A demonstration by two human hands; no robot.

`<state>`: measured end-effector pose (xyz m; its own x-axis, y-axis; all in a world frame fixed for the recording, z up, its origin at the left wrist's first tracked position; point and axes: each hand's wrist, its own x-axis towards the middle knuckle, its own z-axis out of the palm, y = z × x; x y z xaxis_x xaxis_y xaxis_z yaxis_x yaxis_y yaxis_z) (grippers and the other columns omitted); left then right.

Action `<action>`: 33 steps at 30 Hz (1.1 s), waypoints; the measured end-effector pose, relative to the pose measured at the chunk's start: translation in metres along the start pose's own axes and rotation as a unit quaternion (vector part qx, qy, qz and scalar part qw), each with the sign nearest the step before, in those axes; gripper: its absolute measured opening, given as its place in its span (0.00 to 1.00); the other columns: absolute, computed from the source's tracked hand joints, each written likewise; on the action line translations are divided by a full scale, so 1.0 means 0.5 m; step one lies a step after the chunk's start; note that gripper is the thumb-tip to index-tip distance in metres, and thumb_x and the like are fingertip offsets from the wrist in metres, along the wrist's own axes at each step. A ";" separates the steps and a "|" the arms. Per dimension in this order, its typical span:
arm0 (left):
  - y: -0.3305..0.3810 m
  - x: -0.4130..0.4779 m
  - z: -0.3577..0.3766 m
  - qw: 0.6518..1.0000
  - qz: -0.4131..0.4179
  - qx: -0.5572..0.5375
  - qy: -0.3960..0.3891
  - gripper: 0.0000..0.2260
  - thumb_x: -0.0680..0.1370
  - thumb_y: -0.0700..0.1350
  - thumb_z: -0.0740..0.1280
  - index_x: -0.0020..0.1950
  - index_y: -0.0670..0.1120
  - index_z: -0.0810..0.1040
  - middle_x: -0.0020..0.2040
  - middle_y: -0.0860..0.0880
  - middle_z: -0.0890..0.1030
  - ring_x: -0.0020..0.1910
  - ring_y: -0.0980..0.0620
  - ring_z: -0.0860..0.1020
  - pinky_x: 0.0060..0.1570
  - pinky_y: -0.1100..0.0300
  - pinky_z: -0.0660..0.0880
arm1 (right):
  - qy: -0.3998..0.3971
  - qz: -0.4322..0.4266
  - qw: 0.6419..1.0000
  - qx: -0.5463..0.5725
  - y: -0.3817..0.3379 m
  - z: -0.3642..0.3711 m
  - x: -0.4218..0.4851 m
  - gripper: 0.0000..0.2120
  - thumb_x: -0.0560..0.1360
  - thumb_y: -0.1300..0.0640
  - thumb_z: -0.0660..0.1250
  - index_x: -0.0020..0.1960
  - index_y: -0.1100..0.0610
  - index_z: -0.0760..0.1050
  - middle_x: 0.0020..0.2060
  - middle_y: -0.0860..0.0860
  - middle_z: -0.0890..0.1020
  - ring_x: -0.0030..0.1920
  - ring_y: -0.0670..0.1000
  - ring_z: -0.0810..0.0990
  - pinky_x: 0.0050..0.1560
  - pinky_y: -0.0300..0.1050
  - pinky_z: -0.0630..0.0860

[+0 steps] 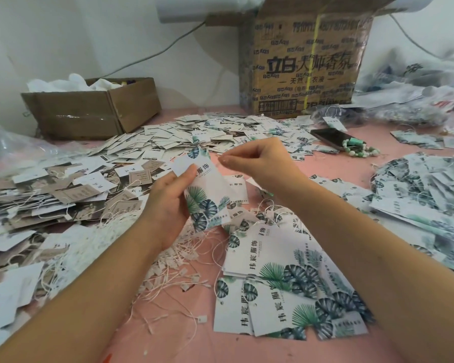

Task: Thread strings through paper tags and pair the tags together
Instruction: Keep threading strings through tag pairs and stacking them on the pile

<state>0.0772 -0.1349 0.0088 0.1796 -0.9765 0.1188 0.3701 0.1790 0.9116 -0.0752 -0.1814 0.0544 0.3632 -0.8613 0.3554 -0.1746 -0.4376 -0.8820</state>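
Above pink table, leaf-printed white tag, left hand holding

This is a makeshift piecework room rather than a factory floor. A pink surface is buried under heaps of paper tags, some leaf-printed, some brown, with a tangle of loose strings near the front. A tall printed carton and a low open cardboard box stand against a plain white wall. Clear plastic bags lie piled at the right, near a phone and a bead bracelet.
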 end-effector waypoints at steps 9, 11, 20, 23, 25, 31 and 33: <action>-0.015 -0.005 0.002 0.978 0.127 0.163 0.029 0.05 0.75 0.41 0.67 0.47 0.50 0.80 0.41 0.53 0.85 0.41 0.55 0.82 0.42 0.59 0.79 | 0.005 -0.067 0.997 -0.042 0.005 0.003 0.000 0.03 0.68 0.62 0.74 0.41 0.57 0.82 0.19 0.36 0.71 0.24 0.36 0.69 0.31 0.27 0.64; -0.015 -0.009 0.006 0.973 0.147 0.177 0.015 0.06 0.75 0.40 0.68 0.48 0.50 0.79 0.41 0.54 0.85 0.41 0.56 0.82 0.39 0.63 0.78 | 0.011 -0.071 0.996 -0.047 0.004 0.004 -0.001 0.04 0.68 0.61 0.74 0.42 0.57 0.82 0.27 0.37 0.76 0.30 0.34 0.72 0.37 0.29 0.67; -0.015 -0.016 0.015 0.961 0.186 0.203 0.010 0.11 0.74 0.37 0.69 0.47 0.54 0.79 0.40 0.58 0.84 0.39 0.60 0.81 0.37 0.64 0.78 | 0.038 -0.122 0.972 -0.199 -0.010 0.010 -0.001 0.04 0.71 0.54 0.71 0.45 0.51 0.82 0.35 0.44 0.65 0.46 0.49 0.65 0.43 0.42 0.60; -0.015 -0.016 0.015 0.957 0.197 0.214 0.012 0.12 0.74 0.37 0.70 0.47 0.55 0.79 0.40 0.58 0.84 0.39 0.60 0.81 0.38 0.63 0.79 | 0.037 -0.153 0.957 -0.244 -0.014 0.011 -0.001 0.05 0.71 0.54 0.71 0.46 0.53 0.82 0.35 0.44 0.63 0.47 0.51 0.65 0.48 0.44 0.64; -0.015 -0.016 0.016 0.954 0.203 0.218 0.012 0.12 0.74 0.37 0.70 0.47 0.54 0.79 0.40 0.59 0.83 0.38 0.61 0.81 0.37 0.65 0.78 | 0.034 -0.167 0.950 -0.262 -0.014 0.012 -0.002 0.06 0.71 0.54 0.71 0.47 0.53 0.83 0.35 0.43 0.62 0.48 0.52 0.65 0.50 0.45 0.64; -0.017 -0.019 0.015 0.942 0.217 0.254 0.019 0.12 0.74 0.37 0.70 0.45 0.56 0.79 0.38 0.58 0.83 0.36 0.60 0.80 0.36 0.63 0.79 | 0.043 -0.209 0.928 -0.307 -0.011 0.020 -0.001 0.05 0.72 0.55 0.70 0.45 0.55 0.83 0.34 0.42 0.60 0.45 0.50 0.62 0.49 0.43 0.62; -0.015 -0.020 0.016 0.937 0.216 0.273 0.025 0.14 0.74 0.38 0.70 0.42 0.60 0.80 0.38 0.57 0.83 0.37 0.58 0.81 0.35 0.61 0.78 | 0.052 -0.220 0.922 -0.315 -0.010 0.023 -0.002 0.05 0.72 0.55 0.70 0.44 0.56 0.83 0.34 0.44 0.62 0.44 0.50 0.62 0.48 0.43 0.61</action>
<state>0.0652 -0.1274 0.0037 0.2520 -0.8182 0.5168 -0.2657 0.4550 0.8499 -0.0641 -0.1756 0.0548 0.4414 -0.5701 0.6929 -0.5404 -0.7854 -0.3019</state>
